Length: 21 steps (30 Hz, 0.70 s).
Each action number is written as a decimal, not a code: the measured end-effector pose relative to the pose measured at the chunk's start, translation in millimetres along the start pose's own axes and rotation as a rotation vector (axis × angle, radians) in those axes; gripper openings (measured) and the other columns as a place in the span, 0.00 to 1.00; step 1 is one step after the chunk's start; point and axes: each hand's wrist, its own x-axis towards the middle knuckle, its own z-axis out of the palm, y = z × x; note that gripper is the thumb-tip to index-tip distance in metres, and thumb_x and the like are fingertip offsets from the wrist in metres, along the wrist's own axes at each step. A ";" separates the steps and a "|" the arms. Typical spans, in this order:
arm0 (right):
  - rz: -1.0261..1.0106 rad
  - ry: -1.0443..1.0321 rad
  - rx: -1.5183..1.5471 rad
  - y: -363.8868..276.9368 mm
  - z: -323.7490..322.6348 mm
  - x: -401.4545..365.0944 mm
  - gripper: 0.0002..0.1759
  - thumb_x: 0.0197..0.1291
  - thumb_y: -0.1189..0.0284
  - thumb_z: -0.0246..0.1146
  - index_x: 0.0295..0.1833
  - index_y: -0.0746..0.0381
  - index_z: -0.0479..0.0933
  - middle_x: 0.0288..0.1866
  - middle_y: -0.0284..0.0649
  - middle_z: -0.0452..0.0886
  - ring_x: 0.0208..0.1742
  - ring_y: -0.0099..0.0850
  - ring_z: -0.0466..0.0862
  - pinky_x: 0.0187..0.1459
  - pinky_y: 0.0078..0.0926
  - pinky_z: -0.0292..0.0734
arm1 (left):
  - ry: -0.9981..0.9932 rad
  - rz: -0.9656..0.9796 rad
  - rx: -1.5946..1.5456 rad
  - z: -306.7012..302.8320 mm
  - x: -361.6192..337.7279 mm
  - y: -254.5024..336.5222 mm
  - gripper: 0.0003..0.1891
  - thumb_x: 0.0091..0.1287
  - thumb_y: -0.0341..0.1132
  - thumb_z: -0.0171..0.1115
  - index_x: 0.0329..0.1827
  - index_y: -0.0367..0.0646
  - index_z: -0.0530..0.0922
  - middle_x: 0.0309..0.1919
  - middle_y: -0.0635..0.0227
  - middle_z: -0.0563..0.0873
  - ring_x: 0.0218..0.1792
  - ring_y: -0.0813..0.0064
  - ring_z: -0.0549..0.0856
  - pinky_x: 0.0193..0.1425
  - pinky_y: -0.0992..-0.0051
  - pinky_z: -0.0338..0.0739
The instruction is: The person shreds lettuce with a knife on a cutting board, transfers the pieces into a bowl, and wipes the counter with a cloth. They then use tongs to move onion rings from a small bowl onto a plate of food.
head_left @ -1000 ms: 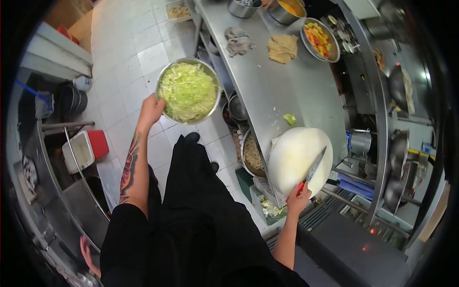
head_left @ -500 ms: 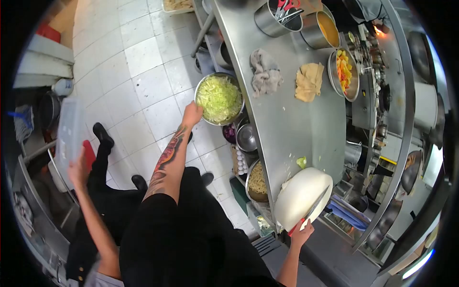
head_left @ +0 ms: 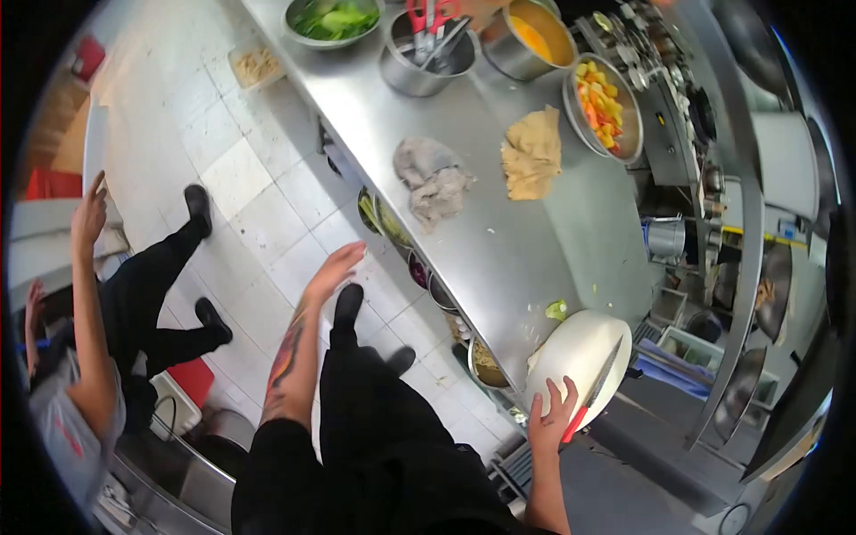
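Note:
My left hand, on the tattooed arm, hangs over the floor beside the steel counter. It is open and holds nothing. Nearby, a bowl with pale green shreds shows under the counter edge, mostly hidden. My right hand is open with fingers spread over the near edge of a thick, round white cutting board. Beside that hand lies a knife with a red handle, its blade across the board. A green vegetable scrap sits just behind the board.
A grey cloth and a tan cloth lie on the counter. Behind them stand a bowl of chopped red and yellow pieces, a pot holding scissors and a bowl of greens. A co-worker is at left.
My left hand has let go of the bowl of green shreds, now partly beneath the counter. My right hand has released the knife. The co-worker has moved farther along with a plastic container.

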 end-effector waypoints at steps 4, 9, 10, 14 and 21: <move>-0.026 0.131 0.084 5.8 -28.5 -13.5 0.17 0.68 0.80 0.66 0.61 0.66 0.83 0.68 0.57 0.78 0.69 0.55 0.81 0.68 0.45 0.77 | 0.050 -0.371 -0.082 -96.7 -69.4 -135.2 0.32 0.78 0.48 0.57 0.83 0.51 0.69 0.83 0.59 0.70 0.80 0.55 0.71 0.85 0.50 0.62; -0.047 0.034 0.430 27.7 -23.3 -45.3 0.09 0.68 0.82 0.66 0.52 0.67 0.86 0.46 0.51 0.89 0.48 0.47 0.90 0.53 0.37 0.85 | 0.554 0.500 1.143 -20.3 -120.5 38.3 0.28 0.64 0.27 0.68 0.70 0.49 0.83 0.73 0.44 0.77 0.71 0.40 0.77 0.76 0.52 0.74; -0.076 -0.049 0.476 30.7 -19.5 -49.9 0.09 0.68 0.82 0.67 0.51 0.66 0.86 0.47 0.50 0.89 0.47 0.46 0.90 0.52 0.36 0.84 | 0.512 0.718 0.986 23.0 -109.8 109.6 0.27 0.65 0.29 0.69 0.70 0.49 0.83 0.72 0.46 0.77 0.71 0.40 0.76 0.77 0.52 0.72; -0.153 -0.094 0.643 38.2 -16.0 -52.4 0.10 0.68 0.80 0.69 0.53 0.65 0.87 0.46 0.49 0.89 0.45 0.45 0.90 0.50 0.34 0.84 | 0.356 1.174 1.468 136.4 -46.6 261.1 0.35 0.69 0.39 0.71 0.81 0.57 0.73 0.75 0.51 0.75 0.73 0.43 0.73 0.77 0.50 0.72; 0.062 -0.008 0.606 111.8 1.0 -101.3 0.08 0.70 0.79 0.67 0.52 0.67 0.86 0.43 0.49 0.89 0.42 0.42 0.91 0.45 0.34 0.85 | 0.404 0.688 1.585 178.9 -18.1 168.0 0.21 0.65 0.30 0.63 0.62 0.37 0.79 0.52 0.52 0.83 0.49 0.49 0.83 0.50 0.53 0.85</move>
